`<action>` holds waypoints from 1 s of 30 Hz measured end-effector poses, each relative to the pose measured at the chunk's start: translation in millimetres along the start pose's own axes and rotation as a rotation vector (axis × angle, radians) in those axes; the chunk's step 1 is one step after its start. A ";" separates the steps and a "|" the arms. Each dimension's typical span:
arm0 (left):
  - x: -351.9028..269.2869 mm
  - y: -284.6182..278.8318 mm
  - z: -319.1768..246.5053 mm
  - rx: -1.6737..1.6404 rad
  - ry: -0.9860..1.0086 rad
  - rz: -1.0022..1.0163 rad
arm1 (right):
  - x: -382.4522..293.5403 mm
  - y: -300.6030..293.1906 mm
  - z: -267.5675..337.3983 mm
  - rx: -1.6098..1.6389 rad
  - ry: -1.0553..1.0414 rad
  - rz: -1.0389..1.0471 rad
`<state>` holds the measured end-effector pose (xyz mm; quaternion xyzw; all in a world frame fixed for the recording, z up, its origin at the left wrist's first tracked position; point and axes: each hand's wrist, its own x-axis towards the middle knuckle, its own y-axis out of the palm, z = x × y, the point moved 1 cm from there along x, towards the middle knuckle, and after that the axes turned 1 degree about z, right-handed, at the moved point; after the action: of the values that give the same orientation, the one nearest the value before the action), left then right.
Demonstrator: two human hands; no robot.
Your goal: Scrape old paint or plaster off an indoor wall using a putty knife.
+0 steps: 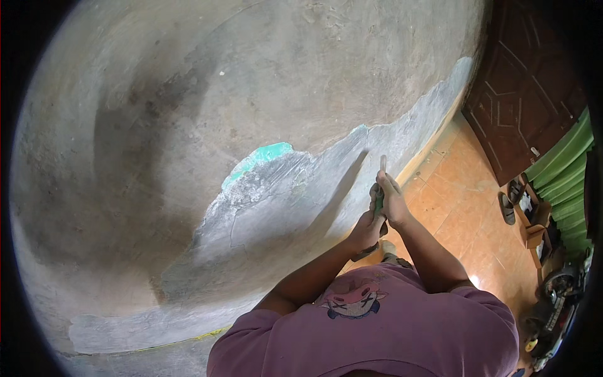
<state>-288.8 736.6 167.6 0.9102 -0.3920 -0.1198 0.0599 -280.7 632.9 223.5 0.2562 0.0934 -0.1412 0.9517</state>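
A narrow hand tool with a green handle (379,200) and a slim pale blade (383,163) points up in front of my chest. My left hand (366,232) is wrapped around the lower part of the handle. Higher up, my right hand (395,200) closes on the same tool near the blade, its palm against the left hand's fingers. Behind them stands a grey plastered wall (301,85) with a lighter, uneven patch (282,212) along its lower part. A turquoise paint remnant (271,153) shows at the patch's upper edge. Whether the blade touches the wall, I cannot tell.
Orange floor tiles (459,202) run along the wall's foot. To the right are a brown panelled door (513,94), sandals (507,208), a cardboard box (536,233) and a green curtain (565,188). A motorcycle (556,306) stands at the lower right.
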 end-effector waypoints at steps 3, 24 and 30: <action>-0.1 -1.5 -9.3 0.081 -0.070 -0.006 | 6.2 -9.2 -3.7 0.046 0.013 0.017; 118.1 33.6 -9.2 0.211 -0.245 -0.069 | 86.0 -106.4 26.7 0.340 -0.063 -0.061; 141.8 41.5 -2.6 0.217 -0.289 -0.128 | 116.6 -124.7 27.9 0.354 0.108 -0.037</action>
<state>-223.0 605.0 154.3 0.9076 -0.3486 -0.2100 -0.1033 -207.3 489.4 160.5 0.4249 0.1228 -0.1590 0.8827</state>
